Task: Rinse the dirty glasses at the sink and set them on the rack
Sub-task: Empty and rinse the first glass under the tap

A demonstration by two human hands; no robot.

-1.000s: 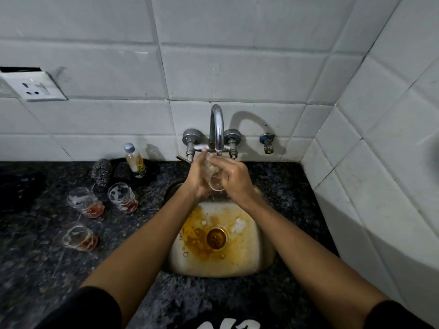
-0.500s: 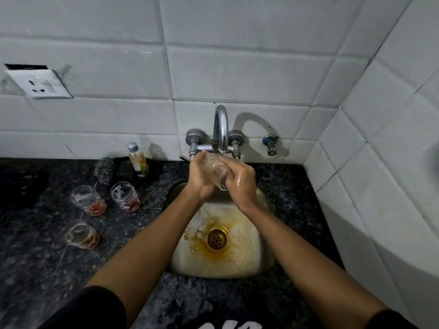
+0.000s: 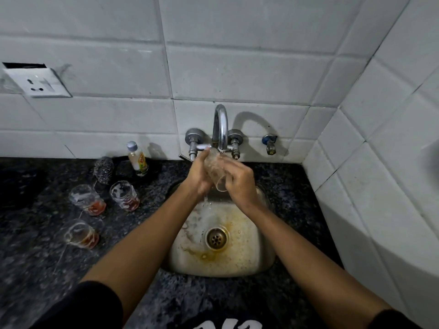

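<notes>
Head view: both hands' grip (image 3: 202,174) (image 3: 240,184) round tilted glass (image 3: 215,169), water spilling into sink (image 3: 259,262).

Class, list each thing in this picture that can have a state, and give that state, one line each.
Glass: tilted under the spout, held by both hands.
Left hand: grips the glass.
Right hand: grips the glass.
Tap: running.
Three glasses on the counter: dirty, upright.
Bottle: capped.
Sink: stained, draining.
</notes>
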